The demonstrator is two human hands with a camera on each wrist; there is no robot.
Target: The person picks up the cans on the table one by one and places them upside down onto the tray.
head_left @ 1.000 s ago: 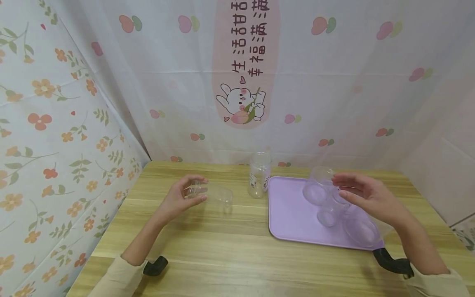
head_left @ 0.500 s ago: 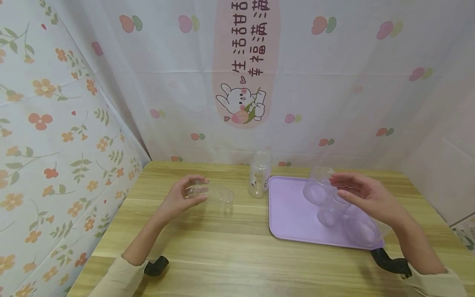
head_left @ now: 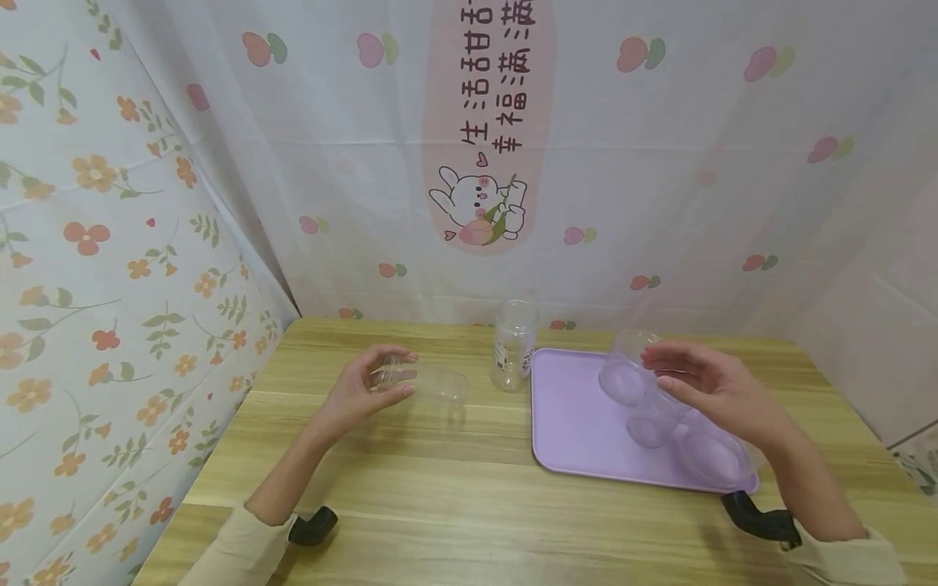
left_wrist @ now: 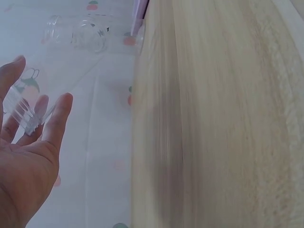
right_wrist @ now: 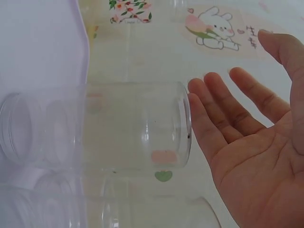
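Observation:
In the head view my left hand [head_left: 364, 387] holds a clear plastic container [head_left: 443, 384] lying on its side above the table, its ridged end between thumb and fingers. The left wrist view shows the fingers round that end. My right hand [head_left: 714, 387] hovers above the purple tray [head_left: 572, 423] with fingers extended, holding nothing. Several clear containers stand on the tray, partly hidden by this hand. From the right wrist, one clear cylindrical jar [right_wrist: 128, 126] has its rim right beside the fingertips; I cannot tell whether they touch.
A clear jar with a printed label [head_left: 515, 346] stands upright left of the tray, near the back edge of the wooden table [head_left: 440, 505]. Patterned curtains [head_left: 352, 146] hang behind and at the left. Black curved pieces [head_left: 313, 526] sit at both wrists.
The right hand has drifted slightly left over the tray. My left hand and its container have shifted a little to the right; the whole head view has moved slightly too.

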